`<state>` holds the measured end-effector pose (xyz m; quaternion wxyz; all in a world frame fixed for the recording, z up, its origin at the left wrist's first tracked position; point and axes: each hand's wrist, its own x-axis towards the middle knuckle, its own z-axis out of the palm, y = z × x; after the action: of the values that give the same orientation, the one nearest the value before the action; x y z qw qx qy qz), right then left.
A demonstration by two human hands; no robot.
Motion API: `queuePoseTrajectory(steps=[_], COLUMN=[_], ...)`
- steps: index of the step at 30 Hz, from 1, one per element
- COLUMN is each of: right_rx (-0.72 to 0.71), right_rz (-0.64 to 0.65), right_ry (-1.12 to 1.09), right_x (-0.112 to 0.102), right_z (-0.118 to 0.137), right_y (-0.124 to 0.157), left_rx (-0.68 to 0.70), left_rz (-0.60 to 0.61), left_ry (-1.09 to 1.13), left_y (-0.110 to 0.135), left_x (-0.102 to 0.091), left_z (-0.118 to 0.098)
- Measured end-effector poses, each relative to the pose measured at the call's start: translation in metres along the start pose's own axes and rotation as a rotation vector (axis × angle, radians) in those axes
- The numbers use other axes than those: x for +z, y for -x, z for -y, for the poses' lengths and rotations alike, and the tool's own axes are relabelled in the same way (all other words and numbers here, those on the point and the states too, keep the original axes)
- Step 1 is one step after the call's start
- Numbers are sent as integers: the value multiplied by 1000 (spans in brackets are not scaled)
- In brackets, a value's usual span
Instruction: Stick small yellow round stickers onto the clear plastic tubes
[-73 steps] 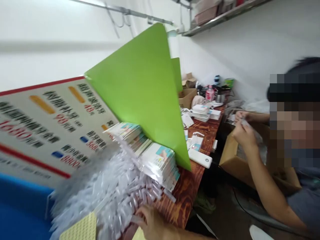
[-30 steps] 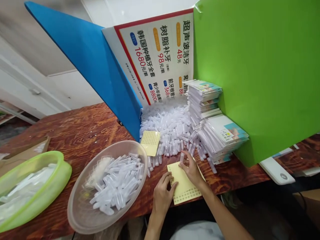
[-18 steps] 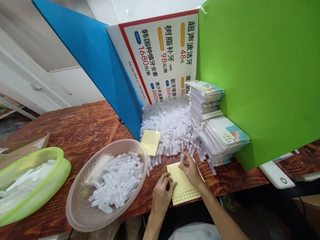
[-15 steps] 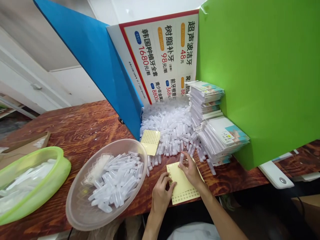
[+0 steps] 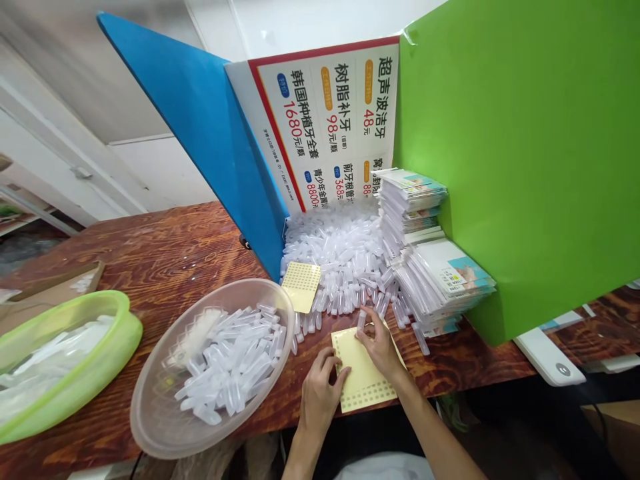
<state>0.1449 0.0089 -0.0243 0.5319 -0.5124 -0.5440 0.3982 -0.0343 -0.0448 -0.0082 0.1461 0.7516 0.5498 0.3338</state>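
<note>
A yellow sticker sheet [image 5: 357, 363] lies on the wooden table [image 5: 165, 247] in front of me. My left hand [image 5: 320, 393] rests on its left edge with fingers curled and pinched at the paper. My right hand [image 5: 381, 343] sits on the sheet's top right part and holds a small clear plastic tube [image 5: 361, 321] upright in its fingertips. Just beyond lies a large pile of the same clear tubes [image 5: 337, 257]. A clear plastic bowl [image 5: 165, 427] holding several tubes stands to the left of my hands.
A second yellow sticker sheet [image 5: 301, 285] leans at the pile's left. Stacks of printed packets [image 5: 430, 267] lie to the right. Blue [image 5: 210, 140], printed [image 5: 330, 120] and green [image 5: 520, 153] boards wall the spot. A green basin [image 5: 107, 363] stands far left, a white device [image 5: 550, 353] right.
The view swung from the neighbouring person back down to the table, then drifted slightly. My hands stay on the yellow sheet, the right one still holding a tube.
</note>
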Motion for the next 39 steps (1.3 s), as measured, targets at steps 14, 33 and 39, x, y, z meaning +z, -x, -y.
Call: queuePoseTrajectory(steps=[14, 33, 39], right_rx=[27, 17, 22], right_rz=[24, 37, 39], right_ry=[-5, -8, -16], right_x=[-2, -1, -1], right_z=[3, -1, 0], right_y=[0, 0, 0], left_rx=[8, -8, -30], left_rz=[-13, -1, 2], left_ry=[18, -15, -10], left_y=[1, 3, 1], left_x=[6, 10, 5], left_z=[4, 7, 2])
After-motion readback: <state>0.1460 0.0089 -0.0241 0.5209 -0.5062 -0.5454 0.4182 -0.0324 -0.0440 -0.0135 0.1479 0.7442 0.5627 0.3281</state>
